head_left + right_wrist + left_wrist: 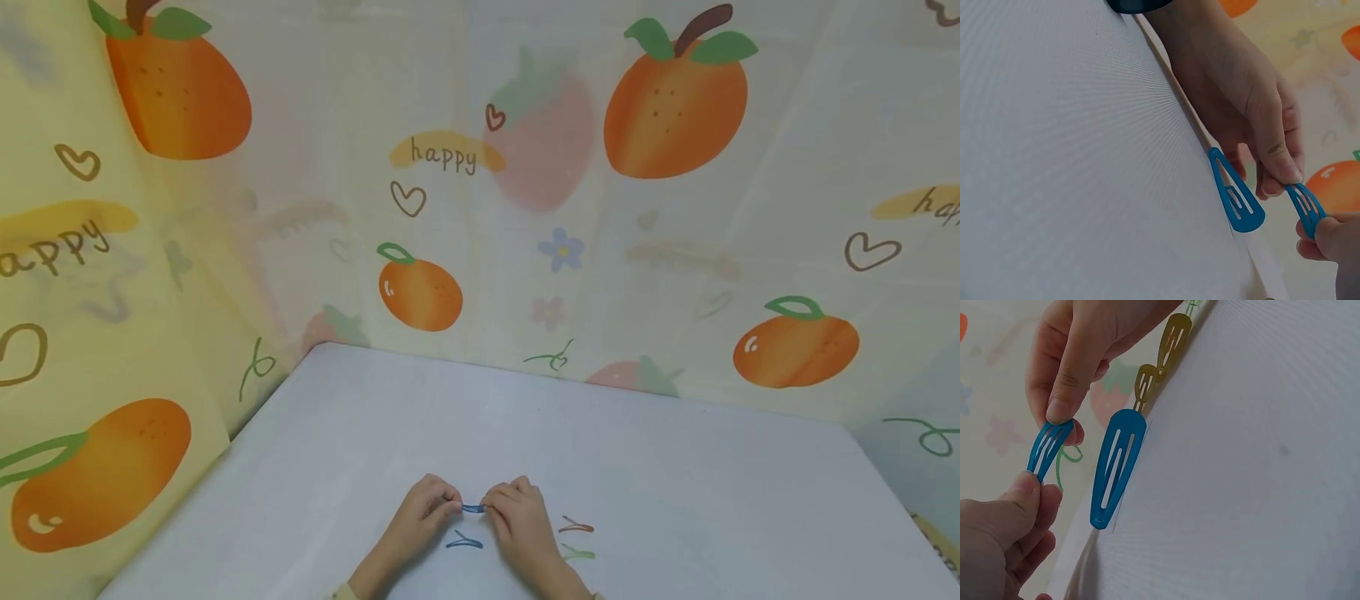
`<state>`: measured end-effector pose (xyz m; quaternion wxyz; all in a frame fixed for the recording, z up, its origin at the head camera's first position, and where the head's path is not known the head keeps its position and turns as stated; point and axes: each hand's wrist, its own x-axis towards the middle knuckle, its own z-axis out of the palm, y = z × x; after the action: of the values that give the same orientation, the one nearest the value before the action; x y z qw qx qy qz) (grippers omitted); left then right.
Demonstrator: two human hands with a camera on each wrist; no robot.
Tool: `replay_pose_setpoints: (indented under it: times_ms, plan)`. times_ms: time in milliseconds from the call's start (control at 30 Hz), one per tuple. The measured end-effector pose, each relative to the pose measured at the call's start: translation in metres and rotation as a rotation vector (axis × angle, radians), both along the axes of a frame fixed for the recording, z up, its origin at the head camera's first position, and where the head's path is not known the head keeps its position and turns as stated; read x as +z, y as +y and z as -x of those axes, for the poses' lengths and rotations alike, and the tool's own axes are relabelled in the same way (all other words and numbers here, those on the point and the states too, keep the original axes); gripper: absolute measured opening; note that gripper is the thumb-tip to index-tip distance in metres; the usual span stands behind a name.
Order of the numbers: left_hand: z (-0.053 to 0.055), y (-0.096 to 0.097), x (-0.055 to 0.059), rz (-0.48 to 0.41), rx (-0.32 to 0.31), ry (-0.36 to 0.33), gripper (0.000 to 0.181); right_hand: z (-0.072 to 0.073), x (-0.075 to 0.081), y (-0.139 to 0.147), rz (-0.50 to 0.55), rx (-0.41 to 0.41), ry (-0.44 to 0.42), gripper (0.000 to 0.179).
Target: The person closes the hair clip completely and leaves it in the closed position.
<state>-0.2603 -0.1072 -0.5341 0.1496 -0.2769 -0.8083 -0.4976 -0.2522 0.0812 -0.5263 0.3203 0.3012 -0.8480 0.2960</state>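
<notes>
A blue snap hair clip is stretched between my two hands, above the white table. At its left end my left hand pinches it between thumb and fingers; my right hand pinches the other end. In the left wrist view the held clip looks bowed, its slotted strips side by side. A second blue clip lies on the table just below the hands, with its parts sprung apart. Seen from the right wrist, this loose clip is close beside the left hand.
Right of my right hand lie an orange-brown clip and, nearer me, a light green clip, both sprung apart. The white table meets a fruit-printed curtain at the back and left.
</notes>
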Motion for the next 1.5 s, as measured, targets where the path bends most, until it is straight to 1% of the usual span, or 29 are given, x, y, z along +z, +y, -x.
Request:
replay_pose_setpoints:
  times_ms: [200,267,333,400,467,533,633,667,733,800,867,933,1033,1200,1400,1500]
  plan:
    - [-0.002,0.001,0.003,0.024,0.031,-0.079,0.007,-0.002,0.001,0.0,-0.021,-0.01,-0.019,0.01]
    - [-0.002,0.001,0.003,0.028,0.04,-0.086,0.006,-0.002,0.001,0.0,-0.018,-0.013,-0.027,0.01]
    - [-0.002,0.001,0.003,0.028,0.048,-0.074,0.006,-0.003,0.002,0.0,-0.015,-0.018,-0.043,0.01]
    - [-0.001,0.002,0.002,0.024,0.05,-0.039,0.007,-0.003,0.002,0.0,-0.01,-0.022,-0.058,0.01]
    - [0.001,0.002,0.001,0.031,0.054,0.034,0.008,-0.003,0.002,0.0,-0.005,-0.022,-0.069,0.01]
    - [0.002,0.002,0.001,0.046,0.052,0.14,0.011,-0.003,0.002,0.0,-0.002,-0.023,-0.074,0.011]
    - [0.004,0.001,0.002,0.088,0.057,0.307,0.021,-0.003,0.001,0.0,0.007,-0.02,-0.074,0.012]
    - [0.004,0.001,0.002,0.103,0.061,0.35,0.024,-0.003,0.001,0.0,0.01,-0.021,-0.074,0.013]
    - [0.004,0.0,0.004,0.148,0.077,0.416,0.025,-0.003,0.001,0.0,0.017,-0.021,-0.078,0.014]
    - [0.003,-0.001,0.006,0.192,0.093,0.456,0.023,-0.003,0.0,0.0,0.021,-0.021,-0.092,0.014]
    - [0.003,-0.002,0.008,0.222,0.1,0.524,0.019,-0.003,0.001,-0.001,0.025,-0.017,-0.104,0.014]
    - [0.004,-0.003,0.009,0.234,0.101,0.594,0.015,-0.003,0.001,-0.001,0.031,-0.011,-0.117,0.014]
    - [0.005,-0.003,0.009,0.224,0.101,0.668,0.012,-0.003,0.001,-0.001,0.039,0.0,-0.121,0.014]
    - [0.004,-0.004,0.01,0.231,0.104,0.677,0.011,-0.002,0.0,-0.001,0.043,0.004,-0.115,0.015]
    - [0.003,-0.003,0.012,0.288,0.092,0.682,0.014,-0.002,0.002,-0.001,0.069,0.029,-0.115,0.016]
    - [0.002,-0.004,0.012,0.301,0.089,0.682,0.015,-0.003,0.003,-0.002,0.079,0.042,-0.127,0.015]
